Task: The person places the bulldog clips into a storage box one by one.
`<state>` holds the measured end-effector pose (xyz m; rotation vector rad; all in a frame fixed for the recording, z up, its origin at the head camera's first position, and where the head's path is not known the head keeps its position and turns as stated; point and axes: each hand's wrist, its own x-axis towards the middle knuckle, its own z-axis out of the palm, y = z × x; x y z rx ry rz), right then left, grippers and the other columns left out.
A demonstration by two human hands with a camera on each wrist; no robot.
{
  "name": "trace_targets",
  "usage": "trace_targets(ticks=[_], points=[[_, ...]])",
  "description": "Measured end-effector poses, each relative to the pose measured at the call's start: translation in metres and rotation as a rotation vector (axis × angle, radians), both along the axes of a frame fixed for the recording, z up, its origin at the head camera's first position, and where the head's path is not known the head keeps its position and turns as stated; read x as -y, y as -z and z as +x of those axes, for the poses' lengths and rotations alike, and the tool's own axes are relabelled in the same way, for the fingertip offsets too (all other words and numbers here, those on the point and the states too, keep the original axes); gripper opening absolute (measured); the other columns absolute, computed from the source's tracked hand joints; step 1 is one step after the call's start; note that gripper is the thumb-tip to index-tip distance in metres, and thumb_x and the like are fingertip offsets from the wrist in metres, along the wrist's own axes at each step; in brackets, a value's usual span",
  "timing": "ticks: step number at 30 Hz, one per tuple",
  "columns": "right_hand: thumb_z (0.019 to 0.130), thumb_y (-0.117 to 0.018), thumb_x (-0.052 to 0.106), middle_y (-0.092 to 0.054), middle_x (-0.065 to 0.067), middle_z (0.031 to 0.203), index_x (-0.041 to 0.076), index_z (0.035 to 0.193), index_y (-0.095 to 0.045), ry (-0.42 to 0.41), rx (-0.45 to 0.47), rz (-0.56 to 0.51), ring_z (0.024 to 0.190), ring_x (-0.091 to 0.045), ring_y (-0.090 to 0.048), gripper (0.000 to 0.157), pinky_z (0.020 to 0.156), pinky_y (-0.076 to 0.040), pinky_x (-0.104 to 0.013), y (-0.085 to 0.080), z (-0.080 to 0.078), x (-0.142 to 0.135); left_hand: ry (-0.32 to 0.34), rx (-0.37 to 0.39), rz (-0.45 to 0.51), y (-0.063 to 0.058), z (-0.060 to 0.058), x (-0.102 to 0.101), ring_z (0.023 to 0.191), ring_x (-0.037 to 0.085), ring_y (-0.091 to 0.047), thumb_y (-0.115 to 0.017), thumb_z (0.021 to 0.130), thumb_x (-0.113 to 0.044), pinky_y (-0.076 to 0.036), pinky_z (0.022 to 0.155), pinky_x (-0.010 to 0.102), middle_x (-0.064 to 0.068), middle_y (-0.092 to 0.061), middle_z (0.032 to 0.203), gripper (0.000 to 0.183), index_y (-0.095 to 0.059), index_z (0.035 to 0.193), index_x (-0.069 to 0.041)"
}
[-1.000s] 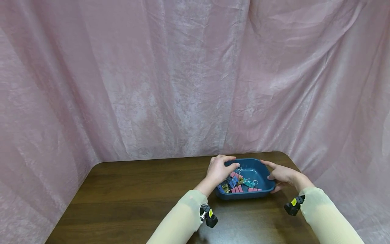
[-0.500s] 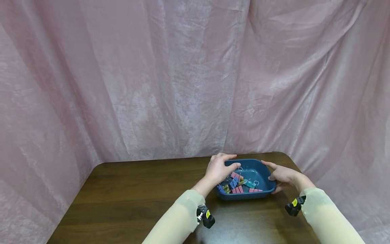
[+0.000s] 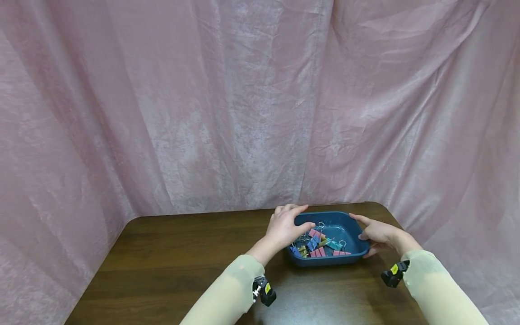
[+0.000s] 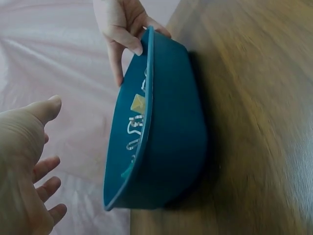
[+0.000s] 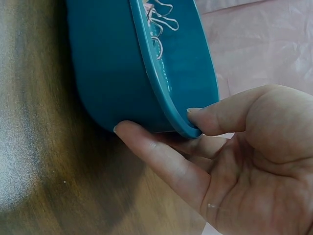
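A dark teal-blue plastic tray (image 3: 337,261) sits at the right rear of the table. Inside it lie several binder clips, among them a blue one (image 3: 313,243), a teal one (image 3: 334,245) and a pink one (image 3: 318,252). My right hand (image 3: 381,234) grips the tray's right end. In the right wrist view the thumb (image 5: 205,120) is inside the rim, with fingers against the outer wall. My left hand (image 3: 282,229) is by the tray's left end, fingers spread and holding nothing. The left wrist view shows a gap between that hand and the tray wall (image 4: 171,127).
The brown wooden table (image 3: 174,262) extends left and toward me. Behind it hangs a pink curtain (image 3: 243,113). A small black camera is worn on each wrist, the left one (image 3: 266,291) and the right one (image 3: 394,273).
My left hand has drawn back to the left, away from the tray's end. The right hand keeps its hold, and the tray has shifted very slightly right.
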<state>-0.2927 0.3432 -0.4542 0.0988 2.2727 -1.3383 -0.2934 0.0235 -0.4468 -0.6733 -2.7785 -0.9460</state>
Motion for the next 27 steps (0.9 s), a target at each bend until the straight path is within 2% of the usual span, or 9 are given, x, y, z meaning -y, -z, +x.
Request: trace_targets(ticks=[6, 12, 15, 20, 23, 27], points=[[0.097, -0.049, -0.008, 0.002, -0.043, 0.156, 0.016, 0.165, -0.01, -0.004, -0.007, 0.012, 0.098, -0.043, -0.065, 0.082, 0.07, -0.061, -0.051, 0.001, -0.001, -0.002, 0.002, -0.046, -0.103, 0.001, 0.001, 0.015, 0.136, 0.027, -0.041, -0.067, 0.094, -0.058, -0.033, 0.113, 0.05, 0.0, -0.051, 0.15, 0.066, -0.05, 0.153, -0.032], [0.098, -0.047, -0.006, -0.001, -0.044, 0.155, 0.016, 0.165, -0.008, -0.019, -0.017, 0.025, 0.095, -0.04, -0.065, 0.08, 0.071, -0.061, -0.051, 0.003, -0.001, -0.002, 0.025, -0.119, -0.16, 0.002, 0.0, 0.031, 0.138, 0.028, -0.041, -0.068, 0.093, -0.058, -0.032, 0.114, 0.052, 0.002, -0.049, 0.152, 0.069, -0.049, 0.154, -0.03], [0.1, -0.047, -0.004, -0.005, -0.046, 0.153, 0.016, 0.165, -0.005, -0.014, -0.022, 0.026, 0.092, -0.037, -0.065, 0.08, 0.073, -0.061, -0.05, 0.004, -0.001, -0.001, 0.033, -0.163, -0.221, 0.004, 0.0, 0.039, 0.141, 0.028, -0.039, -0.065, 0.093, -0.062, -0.031, 0.116, 0.052, 0.002, -0.046, 0.155, 0.072, -0.046, 0.155, -0.031], [0.103, -0.048, 0.002, -0.015, -0.05, 0.148, 0.011, 0.164, 0.002, 0.002, -0.038, 0.053, 0.09, -0.033, -0.067, 0.079, 0.073, -0.061, -0.048, 0.003, 0.002, -0.003, 0.035, -0.187, -0.29, 0.005, 0.001, 0.05, 0.146, 0.03, -0.035, -0.062, 0.093, -0.065, -0.024, 0.119, 0.056, 0.003, -0.043, 0.158, 0.075, -0.042, 0.157, -0.033], [0.106, -0.05, 0.011, -0.016, -0.05, 0.149, 0.006, 0.163, 0.003, 0.004, -0.042, 0.071, 0.097, -0.038, -0.065, 0.077, 0.073, -0.061, -0.048, 0.003, 0.005, -0.005, 0.031, -0.194, -0.317, 0.005, 0.002, 0.057, 0.147, 0.03, -0.033, -0.063, 0.093, -0.065, -0.021, 0.12, 0.058, 0.004, -0.041, 0.159, 0.076, -0.04, 0.158, -0.033], [0.108, -0.052, 0.027, -0.013, -0.047, 0.152, 0.001, 0.161, 0.001, 0.003, -0.05, 0.091, 0.114, -0.052, -0.056, 0.079, 0.076, -0.061, -0.048, 0.003, 0.006, -0.008, 0.025, -0.199, -0.322, 0.004, 0.003, 0.065, 0.148, 0.031, -0.033, -0.062, 0.093, -0.065, -0.021, 0.119, 0.059, 0.006, -0.04, 0.16, 0.077, -0.038, 0.159, -0.033]])
